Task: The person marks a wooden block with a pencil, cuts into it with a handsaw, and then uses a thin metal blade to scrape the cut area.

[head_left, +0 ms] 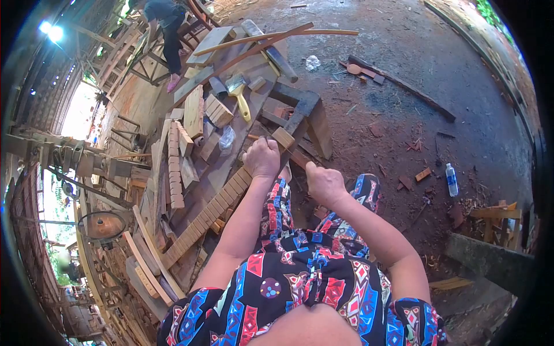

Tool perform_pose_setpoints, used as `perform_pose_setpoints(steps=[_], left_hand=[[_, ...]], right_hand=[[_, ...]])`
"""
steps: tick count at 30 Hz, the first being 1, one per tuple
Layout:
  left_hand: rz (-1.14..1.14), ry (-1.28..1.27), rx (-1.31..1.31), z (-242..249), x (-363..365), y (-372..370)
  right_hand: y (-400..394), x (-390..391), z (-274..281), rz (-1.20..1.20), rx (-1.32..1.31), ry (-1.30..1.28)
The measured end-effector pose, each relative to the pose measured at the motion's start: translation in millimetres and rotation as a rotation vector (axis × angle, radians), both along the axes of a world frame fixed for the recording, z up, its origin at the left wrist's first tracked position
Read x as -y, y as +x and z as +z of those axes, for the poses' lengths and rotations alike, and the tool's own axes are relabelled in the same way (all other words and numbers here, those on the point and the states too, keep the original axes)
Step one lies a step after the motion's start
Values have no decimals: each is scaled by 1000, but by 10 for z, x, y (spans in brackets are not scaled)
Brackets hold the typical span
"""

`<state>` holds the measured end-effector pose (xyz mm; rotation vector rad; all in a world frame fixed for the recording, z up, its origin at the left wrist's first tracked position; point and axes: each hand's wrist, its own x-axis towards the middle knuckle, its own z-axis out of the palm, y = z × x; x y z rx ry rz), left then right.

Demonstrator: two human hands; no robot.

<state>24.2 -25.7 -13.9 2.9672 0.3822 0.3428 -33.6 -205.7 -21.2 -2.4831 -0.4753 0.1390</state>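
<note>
My left hand [262, 157] is closed around the end of a small wooden piece [284, 138] that rests on a dark wooden bench [300, 112]. My right hand [325, 183] is closed into a fist close beside it, gripping a thin tool handle that is mostly hidden by the fingers. A long grooved wooden strip [205, 219] runs from under my left hand toward the lower left. My knees in patterned cloth lie below both hands.
Stacks of small wood blocks [175, 167], a yellow-handled brush [239, 95], curved wooden slats [271, 37] and a mallet [271, 52] lie on the work platform. Another person [164, 32] stands at the far end. A water bottle [451, 179] lies on the dirt floor at right.
</note>
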Motion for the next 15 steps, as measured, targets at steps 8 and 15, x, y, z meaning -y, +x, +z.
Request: perform_pose_setpoints(steps=[8, 15], left_hand=[[4, 40, 14, -3, 17, 2], [7, 31, 7, -2, 14, -4]], right_hand=[[65, -132, 123, -23, -51, 6], [171, -183, 78, 1, -58, -21]])
